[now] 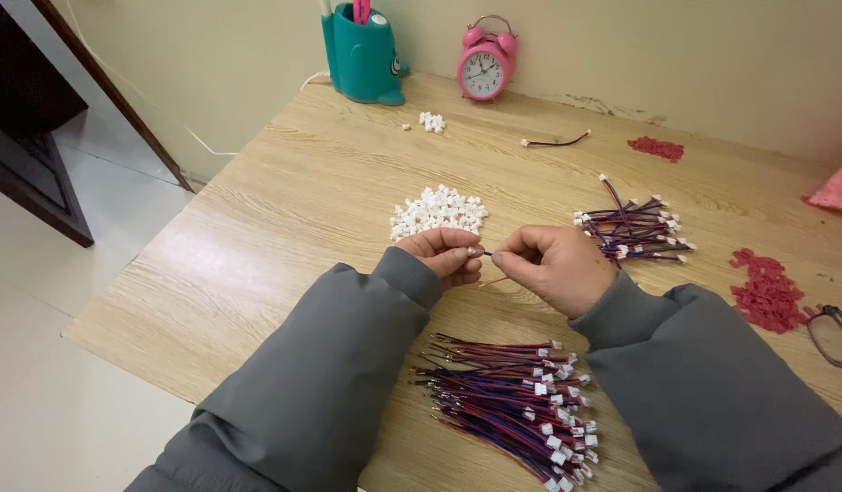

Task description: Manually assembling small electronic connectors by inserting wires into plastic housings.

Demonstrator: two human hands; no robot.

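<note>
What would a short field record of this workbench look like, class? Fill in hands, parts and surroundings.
left hand: pinches a small white connector
right hand: pinches a thin wire at that connector
white connector pile: just beyond the hands
large wire bundle: near edge, between the sleeves
small wire bundle: right of the hands
red pieces: far right
pink alarm clock: by the wall
surface: wooden table

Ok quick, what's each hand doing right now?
Left hand: closed, pinching a small white connector.
Right hand: closed, pinching a thin wire at that connector.
</note>
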